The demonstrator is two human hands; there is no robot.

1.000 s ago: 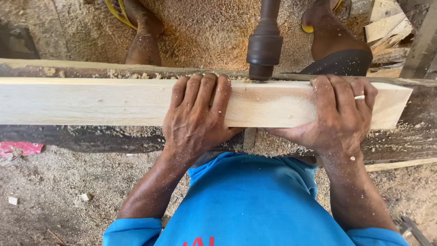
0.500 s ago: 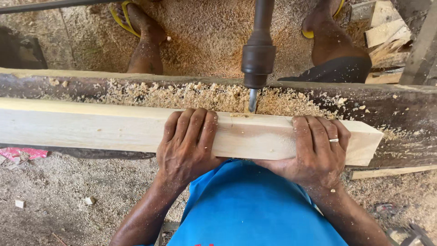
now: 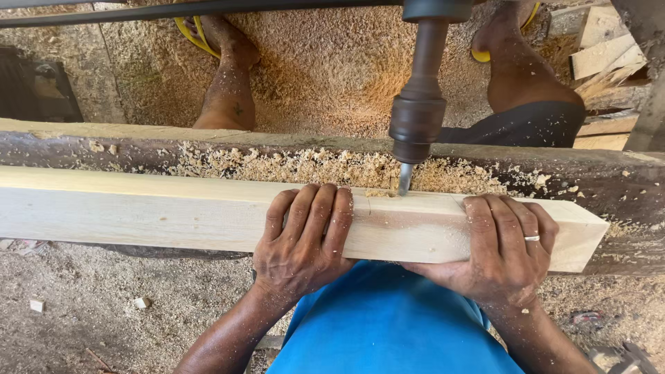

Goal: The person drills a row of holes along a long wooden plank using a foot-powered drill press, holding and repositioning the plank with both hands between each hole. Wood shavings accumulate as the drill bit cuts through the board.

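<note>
Workpiece: pale squared timber beam [image 3: 173, 211], lying flat on a dark, worn bench [image 3: 623, 180].
Long axis: runs left to right across the view, tilted slightly, the right end sitting lower in the picture than the left.
Ends: left end out of view past the picture edge; right end [image 3: 589, 242] cut square, its end face showing, pointing right.
Left hand [image 3: 301, 246]: laid over the beam's top face near mid-length, fingers curled across toward the far edge, thumb under the near side; clamped on the beam.
Right hand [image 3: 502, 253]: wrapped over the beam close to its right end, fingers spread on top, a ring [image 3: 531, 237] on one finger; gripping the beam.
Cutter: dark chuck [image 3: 418, 125] on a vertical spindle, bit [image 3: 404, 179] pointing straight down, tip touching the beam's far top edge between the two hands.
Mortise mark: small shallow cut with chips [image 3: 377, 194] just left of the bit.
Bench surface: loose shavings [image 3: 305, 166] heaped behind the beam.
Foreground: blue shirt [image 3: 388, 325] directly below the beam.
Background: another person's bare legs [image 3: 228, 90] in yellow sandals beyond the bench, on a sawdust floor.
</note>
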